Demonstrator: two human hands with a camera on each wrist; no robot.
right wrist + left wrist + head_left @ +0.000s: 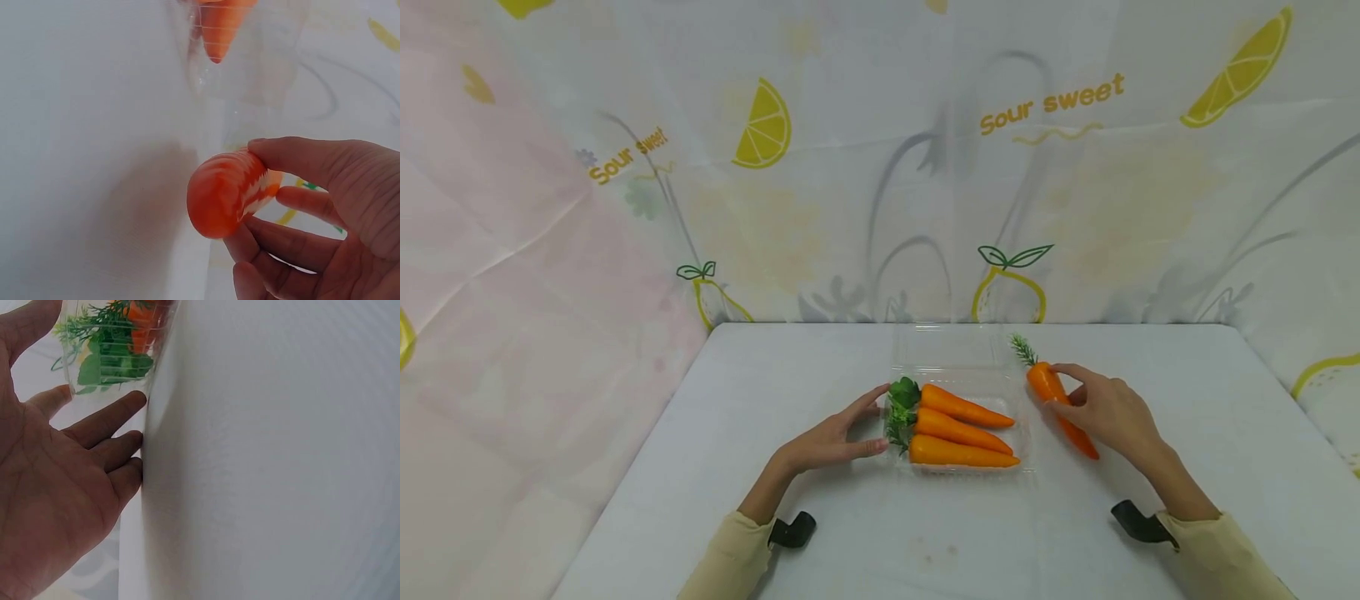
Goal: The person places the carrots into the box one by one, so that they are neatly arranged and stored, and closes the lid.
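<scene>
My right hand (1112, 410) pinches a carrot with a feathery green top (1051, 387) between thumb and fingers, right of a clear plastic box. In the right wrist view the carrot (219, 197) points its orange tip end at the camera. Inside the clear box (1028, 450) three carrots (958, 429) lie side by side, their green tops (901, 404) toward the left. My left hand (838, 437) is at the box's left wall, fingers and thumb spread along it. The left wrist view shows the left fingers (115, 419) extended, fingertips right at the box wall.
The box's transparent lid (951, 346) is folded back toward the rear of the white table (820, 367). Behind the table hangs a cloth (850, 208) printed with lemons and lettering. Black straps (793, 530) sit at both wrists.
</scene>
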